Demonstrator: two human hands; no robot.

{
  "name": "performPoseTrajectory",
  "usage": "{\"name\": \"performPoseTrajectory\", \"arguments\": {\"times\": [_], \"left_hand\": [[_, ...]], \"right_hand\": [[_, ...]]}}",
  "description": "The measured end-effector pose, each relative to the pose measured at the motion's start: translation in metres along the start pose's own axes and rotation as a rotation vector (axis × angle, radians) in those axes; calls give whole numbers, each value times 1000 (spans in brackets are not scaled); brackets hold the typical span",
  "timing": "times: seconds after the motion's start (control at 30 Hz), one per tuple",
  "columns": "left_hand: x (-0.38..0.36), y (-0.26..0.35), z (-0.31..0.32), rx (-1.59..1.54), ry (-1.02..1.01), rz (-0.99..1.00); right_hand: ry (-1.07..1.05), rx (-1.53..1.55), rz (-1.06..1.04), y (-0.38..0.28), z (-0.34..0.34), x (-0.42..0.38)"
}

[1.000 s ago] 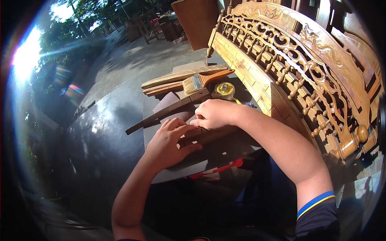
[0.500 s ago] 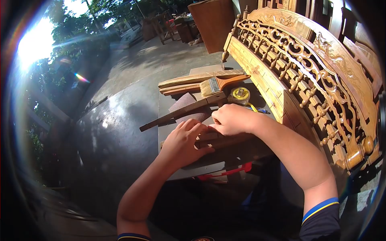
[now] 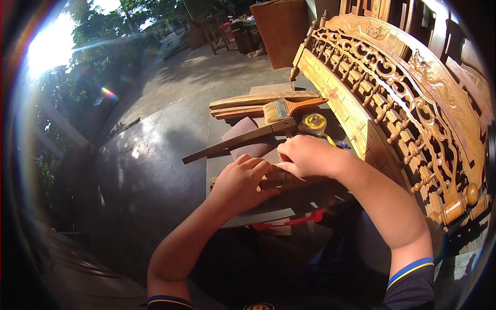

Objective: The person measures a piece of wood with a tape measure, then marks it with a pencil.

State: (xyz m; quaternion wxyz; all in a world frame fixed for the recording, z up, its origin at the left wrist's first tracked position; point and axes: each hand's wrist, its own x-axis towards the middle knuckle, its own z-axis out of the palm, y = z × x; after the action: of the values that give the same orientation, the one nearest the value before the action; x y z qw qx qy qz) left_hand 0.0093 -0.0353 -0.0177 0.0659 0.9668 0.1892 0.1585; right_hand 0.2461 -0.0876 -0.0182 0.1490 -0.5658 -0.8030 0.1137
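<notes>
My left hand (image 3: 240, 183) rests over a wooden piece (image 3: 276, 179) at the near side of the small table (image 3: 214, 139), its thumb apart from the fingers. Close beside it on the right, my right hand (image 3: 310, 156) has its fingers curled in a pinch at the same piece; what lies between them is too small to make out. Beyond the hands are a long dark wooden bar (image 3: 232, 140), brownish sandpaper (image 3: 240, 128), a paintbrush (image 3: 289, 107) with an orange handle and a yellow tape measure (image 3: 314, 122).
Wooden strips (image 3: 235, 106) lie at the table's far side. A carved wooden headboard (image 3: 382, 77) stands along the right. Under the near edge shows something red (image 3: 289, 221). A brown panel (image 3: 281, 33) stands farther back, near wooden furniture (image 3: 214, 36).
The whole view has shifted slightly, so the table and tools appear a little farther right. Both hands stay at the wooden piece in nearly the same pose.
</notes>
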Motion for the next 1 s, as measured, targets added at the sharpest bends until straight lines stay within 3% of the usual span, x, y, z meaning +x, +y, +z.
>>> {"name": "performPoseTrajectory", "arguments": {"times": [0.1,0.2,1.0], "left_hand": [[0,0,-1,-24,-12,-10],[0,1,-3,-86,-24,-49],[-3,4,-4,-95,11,12]], "right_hand": [[-7,103,-20,11,3,1],[-166,115,56,13,1,7],[-238,299,237,3,-14,3]]}}
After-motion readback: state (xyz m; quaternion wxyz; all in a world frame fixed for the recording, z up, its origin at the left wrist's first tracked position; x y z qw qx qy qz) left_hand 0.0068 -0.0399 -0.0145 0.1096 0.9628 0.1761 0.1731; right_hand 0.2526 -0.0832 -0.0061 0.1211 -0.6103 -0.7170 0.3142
